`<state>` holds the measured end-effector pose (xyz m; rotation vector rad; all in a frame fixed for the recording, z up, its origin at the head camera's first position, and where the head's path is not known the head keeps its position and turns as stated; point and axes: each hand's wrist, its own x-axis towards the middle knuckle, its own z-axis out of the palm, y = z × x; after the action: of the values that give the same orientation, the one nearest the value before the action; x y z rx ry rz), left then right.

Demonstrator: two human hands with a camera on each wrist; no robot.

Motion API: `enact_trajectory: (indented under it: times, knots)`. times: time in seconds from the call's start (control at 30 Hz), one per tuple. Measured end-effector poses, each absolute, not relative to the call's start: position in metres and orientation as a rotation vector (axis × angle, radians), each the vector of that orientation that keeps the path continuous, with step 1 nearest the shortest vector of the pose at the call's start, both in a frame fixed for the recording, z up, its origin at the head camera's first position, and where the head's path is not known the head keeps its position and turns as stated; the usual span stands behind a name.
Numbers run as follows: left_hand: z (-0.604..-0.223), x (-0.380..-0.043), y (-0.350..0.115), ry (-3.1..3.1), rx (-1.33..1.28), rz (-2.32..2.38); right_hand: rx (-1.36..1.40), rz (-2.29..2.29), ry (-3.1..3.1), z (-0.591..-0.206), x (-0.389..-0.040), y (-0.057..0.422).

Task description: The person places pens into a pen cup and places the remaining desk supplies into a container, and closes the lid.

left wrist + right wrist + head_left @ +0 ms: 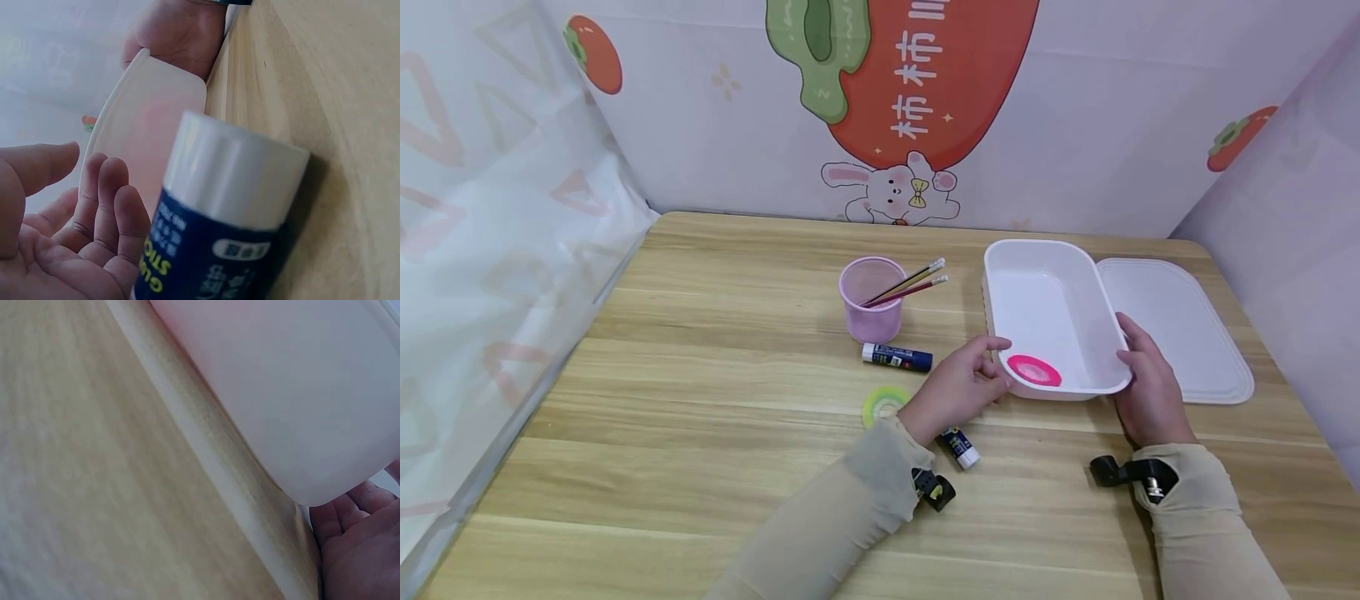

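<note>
Both hands on the white box: hold it level, mind the pink disc

The white box (1045, 300) is at the right of the table (737, 400), overlapping the edge of the white lid (1180, 325) in the head view. My left hand (955, 387) pinches its near left corner, thumb and fingers either side of the rim. My right hand (1150, 392) grips the right side by the near corner, fingers reaching under. Hands apart, box between. Base flat or raised: cannot tell.

The round pink disc (1034, 371) lies inside, in the near left corner, close to my left fingers. Best handling, I judge: equal load on both hands, no twist, since a tilt could slide the disc. My left pinch looks the lighter hold; more finger under that corner would likely steady it. The wall looks thin, so a hard squeeze may bend it.

Watch my left wrist: one glue stick (961, 450) lies right beside it and could roll if knocked. The green-yellow disc (872, 408) is partly hidden by that arm. Another glue stick (897, 357) lies near the pink cup (875, 321) of pencils (917, 288), clear of my fingers.
</note>
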<state>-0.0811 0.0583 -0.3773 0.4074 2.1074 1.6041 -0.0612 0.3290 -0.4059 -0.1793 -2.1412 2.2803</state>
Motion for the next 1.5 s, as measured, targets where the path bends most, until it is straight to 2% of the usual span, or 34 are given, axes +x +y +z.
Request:
enact_trajectory:
  times: [0.6,1.5]
  knots:
    - [-0.372,-0.075,0.031,2.088,0.398,1.644,-0.092,2.328,-2.072,-0.409,-0.061,0.329]
    - [-0.367,-0.069,-0.01,2.118,0.435,1.658,-0.104,2.327,-2.061,-0.409,-0.062,0.33]
